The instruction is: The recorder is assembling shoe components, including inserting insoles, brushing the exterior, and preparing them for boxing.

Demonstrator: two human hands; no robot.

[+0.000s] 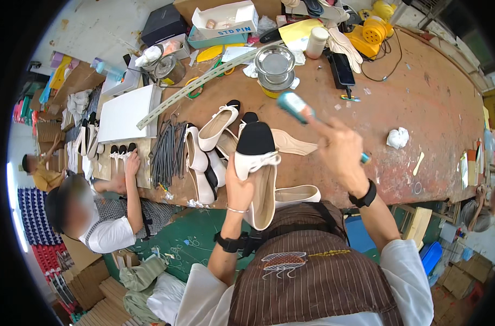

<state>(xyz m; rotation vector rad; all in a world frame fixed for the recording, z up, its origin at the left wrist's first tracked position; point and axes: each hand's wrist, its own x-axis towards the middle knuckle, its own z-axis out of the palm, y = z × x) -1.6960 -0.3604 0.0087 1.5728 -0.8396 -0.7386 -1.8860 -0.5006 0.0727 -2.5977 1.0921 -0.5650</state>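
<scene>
Two hands, two jobs: your left hand (240,187) is wrapped round the side of a pale shoe (262,187), and your right hand (337,152) is closed on a blue-green tool (295,106). Your hands are well apart. The shoe looks held up near the front edge of the bench (437,108), with its black toe (256,139) at 12 o'clock and its heel at 6. The tool is too blurry to tell its kind, but it may be a brush. Its far end is at 1 o'clock from the shoe and does not touch it.

This step looks like work on the shoe with that tool. To do it well, hold the shoe snug but do not squash it, for the sides look soft. Let the toe face you so you can see every bit. Bring the tool in from 1 o'clock, slow and light, and mind the little white bow (269,158), which could snag or get dirty. Small strokes should be safer than big swings.

Watch your elbow room too. More pale shoes (217,127) lie close by at 10 o'clock, one lone shoe (299,195) is at 4, and a shiny metal dish (274,61) is at 12. A wide swing could bump them. Pale shoes might show smudges, so clean fingers would help.
</scene>
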